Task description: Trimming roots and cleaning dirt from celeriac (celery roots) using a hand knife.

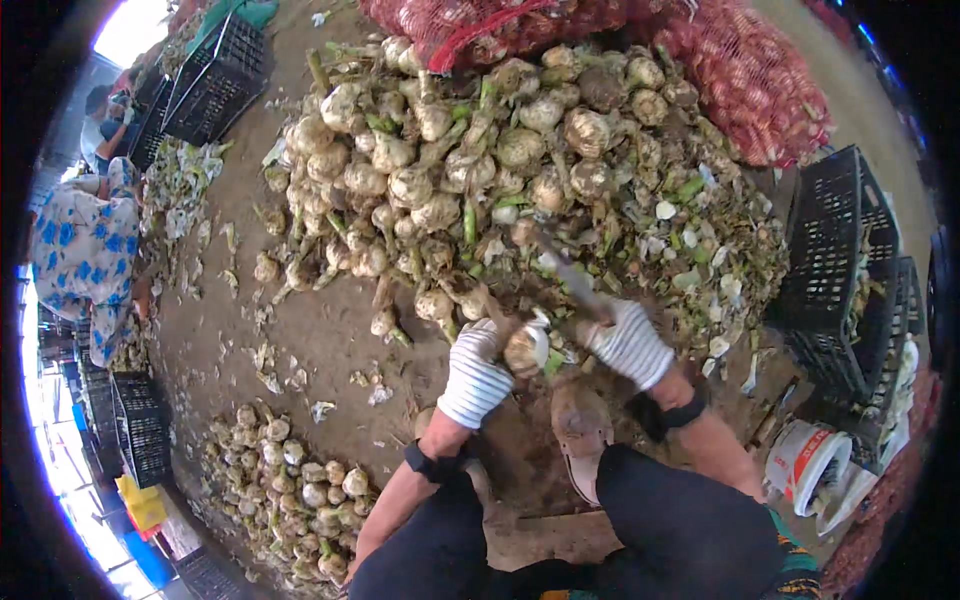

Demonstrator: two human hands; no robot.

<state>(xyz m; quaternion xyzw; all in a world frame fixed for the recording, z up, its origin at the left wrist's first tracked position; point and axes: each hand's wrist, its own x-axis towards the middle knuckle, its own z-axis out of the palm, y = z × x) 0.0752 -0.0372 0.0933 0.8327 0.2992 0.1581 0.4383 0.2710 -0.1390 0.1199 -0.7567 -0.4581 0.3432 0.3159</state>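
My left hand (478, 373), in a striped work glove, grips a garlic bulb (525, 350) whose outer skin is partly peeled to white. Gloved the same way, my right hand (630, 345) is closed on the handle of a knife (574, 279), its blade blurred and pointing up and left over the heap. Beyond both hands lies a large heap of untrimmed garlic bulbs (465, 169) with stalks and soil. Cut stems and skins (697, 255) cover the heap's right side. A smaller pile of garlic bulbs (285, 487) sits on the ground at lower left.
Red mesh sacks (750, 82) border the heap at the top. Black plastic crates stand at right (832, 262), upper left (217, 82) and lower left (140, 427). A white bucket (802, 461) is at lower right. Another person (86, 247) in blue-flowered clothing is at the left.
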